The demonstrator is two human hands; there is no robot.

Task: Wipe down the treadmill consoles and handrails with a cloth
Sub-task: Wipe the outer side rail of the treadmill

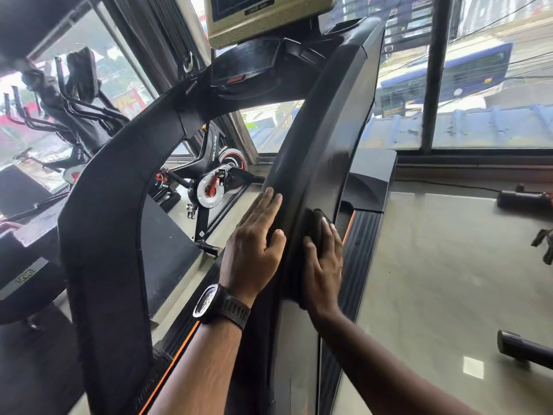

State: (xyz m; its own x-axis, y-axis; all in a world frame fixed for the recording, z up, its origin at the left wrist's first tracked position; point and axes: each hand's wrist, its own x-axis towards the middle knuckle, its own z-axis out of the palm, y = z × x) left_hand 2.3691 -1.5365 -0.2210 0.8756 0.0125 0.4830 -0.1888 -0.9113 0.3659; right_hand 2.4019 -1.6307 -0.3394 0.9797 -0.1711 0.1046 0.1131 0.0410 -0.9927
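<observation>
I count 1 left hand (254,244) and 1 right hand (324,262) in my feed, so 2 in all. There is 1 watch (209,301), on the left wrist, and 1 dark cloth (314,215), under the right hand.

I see 1 treadmill (363,250), with 1 left handrail (101,205) and 1 right handrail (323,130), 1 screen (263,16) at the top, and 2 orange stripes (348,227) along the deck.

Behind it I can make out 1 exercise bike (215,166). The machines further left are too tangled to count. 2 dark cylinders (522,199) lie on the floor (434,265), and 1 blue bus (449,76) is outside.
</observation>
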